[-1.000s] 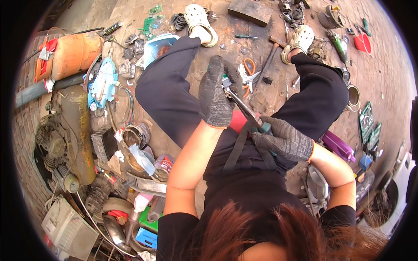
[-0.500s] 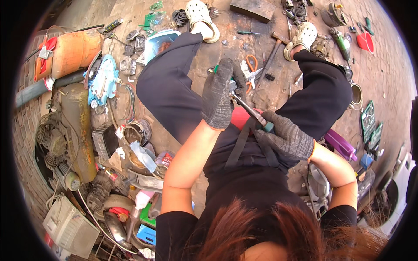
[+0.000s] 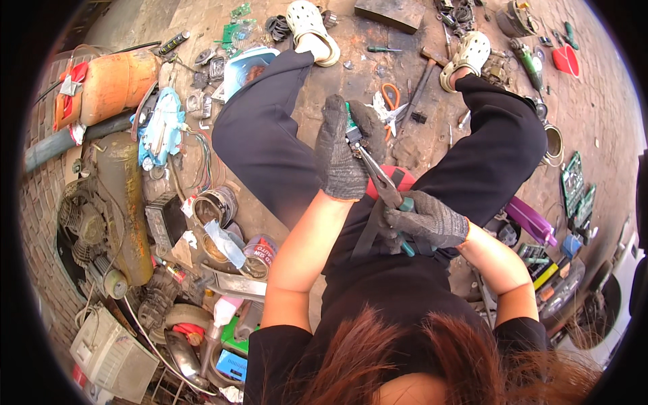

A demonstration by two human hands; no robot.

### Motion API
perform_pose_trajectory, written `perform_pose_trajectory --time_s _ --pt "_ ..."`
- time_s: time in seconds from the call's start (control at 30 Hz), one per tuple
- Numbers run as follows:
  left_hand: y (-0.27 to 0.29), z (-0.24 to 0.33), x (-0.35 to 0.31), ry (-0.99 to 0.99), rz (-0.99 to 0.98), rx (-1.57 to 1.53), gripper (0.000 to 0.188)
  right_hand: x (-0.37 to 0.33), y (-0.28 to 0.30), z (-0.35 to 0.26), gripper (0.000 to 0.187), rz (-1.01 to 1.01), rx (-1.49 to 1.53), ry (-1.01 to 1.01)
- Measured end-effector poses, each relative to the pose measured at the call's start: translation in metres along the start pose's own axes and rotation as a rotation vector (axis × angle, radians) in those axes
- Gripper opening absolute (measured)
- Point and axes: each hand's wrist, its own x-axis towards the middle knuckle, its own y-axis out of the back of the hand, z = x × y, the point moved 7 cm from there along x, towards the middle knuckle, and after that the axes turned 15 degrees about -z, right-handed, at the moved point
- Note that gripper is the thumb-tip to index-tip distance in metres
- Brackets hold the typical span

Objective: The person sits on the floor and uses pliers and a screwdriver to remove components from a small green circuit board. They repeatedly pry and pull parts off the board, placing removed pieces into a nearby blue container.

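Note:
My left hand (image 3: 343,152), in a dark grey knit glove, is closed round a small green circuit board (image 3: 351,120) with a metal part at its lower edge. My right hand (image 3: 428,219), gloved alike, grips the green handles of long-nose pliers (image 3: 385,183). The pliers' tips reach up and left to the metal part at the board's lower edge. Whether the jaws are clamped on it is too small to tell. Both hands are above my lap, over a red patch (image 3: 393,181) between my thighs.
Orange-handled scissors (image 3: 390,101) and a hammer (image 3: 420,86) lie on the floor beyond my hands. A screwdriver (image 3: 385,49) and a dark block (image 3: 390,13) are farther off. At left are an orange gas cylinder (image 3: 118,81), cans (image 3: 214,206) and scrap; green boards (image 3: 574,189) lie at right.
The pliers have turned to a steeper angle and their handles now show spread apart. My right hand has shifted slightly left and down. More of the circuit board shows in my left hand.

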Motion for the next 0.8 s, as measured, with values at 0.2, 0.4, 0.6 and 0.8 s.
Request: perform_pose_trajectory --time_s 0.2,0.4,0.6,0.8 --pt "-0.005 -0.011 -0.003 -0.114 0.186 -0.122 0.026 -0.007 0.009 -0.04 0.025 0.229 -0.516 0.067" --pt "-0.013 0.001 -0.001 -0.005 0.14 0.005 0.045 -0.028 0.013 -0.038 0.036 0.331 -0.664 0.055" --pt "-0.026 -0.008 0.001 0.159 -0.024 -0.256 0.044 -0.032 -0.002 -0.072 0.035 0.404 -1.256 0.04" --pt "-0.02 -0.001 -0.001 0.138 0.127 -0.126 0.045 -0.036 0.005 -0.062 0.038 0.461 -0.999 -0.028"
